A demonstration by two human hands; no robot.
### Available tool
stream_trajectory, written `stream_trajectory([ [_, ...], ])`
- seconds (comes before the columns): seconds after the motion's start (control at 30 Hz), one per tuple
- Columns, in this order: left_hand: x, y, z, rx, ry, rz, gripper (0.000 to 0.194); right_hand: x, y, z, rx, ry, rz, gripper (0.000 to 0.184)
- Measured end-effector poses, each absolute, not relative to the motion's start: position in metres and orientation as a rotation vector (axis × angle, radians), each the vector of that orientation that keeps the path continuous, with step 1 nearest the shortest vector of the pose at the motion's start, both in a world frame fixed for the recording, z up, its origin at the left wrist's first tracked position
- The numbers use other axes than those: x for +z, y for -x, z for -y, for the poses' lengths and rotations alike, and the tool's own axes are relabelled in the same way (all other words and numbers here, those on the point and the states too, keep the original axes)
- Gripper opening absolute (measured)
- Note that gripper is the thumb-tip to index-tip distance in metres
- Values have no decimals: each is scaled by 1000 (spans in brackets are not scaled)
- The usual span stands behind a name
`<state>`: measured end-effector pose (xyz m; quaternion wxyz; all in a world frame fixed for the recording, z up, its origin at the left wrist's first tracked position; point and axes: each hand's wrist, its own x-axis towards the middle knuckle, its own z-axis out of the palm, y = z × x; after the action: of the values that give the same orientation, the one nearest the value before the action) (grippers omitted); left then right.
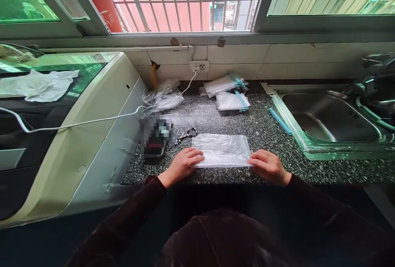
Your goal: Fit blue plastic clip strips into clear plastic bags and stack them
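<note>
A clear, slightly wrinkled plastic bag (222, 149) lies flat near the counter's front edge. At its lower left corner, my left hand (182, 164) has its fingers closed over the edge, the thumb mostly hidden. My right hand (270, 167) pinches the lower right corner between thumb and fingers. Behind the bag are two bundles of folded plastic bags with blue strips, a rear bundle (220, 86) and a front bundle (231, 101). Left of the bag rests a blurred-out phone-like device (156, 139), with a beaded strap (187, 134) beside it.
A steel sink (331, 114) with taped edges is at right, a blue strip (280, 121) beside it. Crumpled clear plastic (165, 98) lies at back left. A white cable (92, 124) runs from the wall socket (199, 66) across a washing machine (101, 135) bearing a white cloth (40, 84).
</note>
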<state>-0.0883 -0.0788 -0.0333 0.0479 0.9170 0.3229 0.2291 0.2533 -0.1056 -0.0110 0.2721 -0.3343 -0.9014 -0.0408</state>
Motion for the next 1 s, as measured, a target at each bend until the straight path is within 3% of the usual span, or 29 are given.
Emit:
stream_trajectory([
  [0.17,-34,88,74,734,-2786,-861,31,-13,-259,94,-259,985,2482,25],
  [0.4,-34,95,72,691,-2805,-905,36,-19,-255,85,-249,972,2527,20],
  [0.63,-26,96,75,822,-2752,-1214,41,-13,-261,91,-358,997,2402,18],
  [0.8,-13,70,89,878,-2877,-1129,49,-3,-260,105,-485,1011,2367,12],
  [1.0,-12,28,93,875,-2954,-1060,41,3,-250,115,-473,912,2385,10],
])
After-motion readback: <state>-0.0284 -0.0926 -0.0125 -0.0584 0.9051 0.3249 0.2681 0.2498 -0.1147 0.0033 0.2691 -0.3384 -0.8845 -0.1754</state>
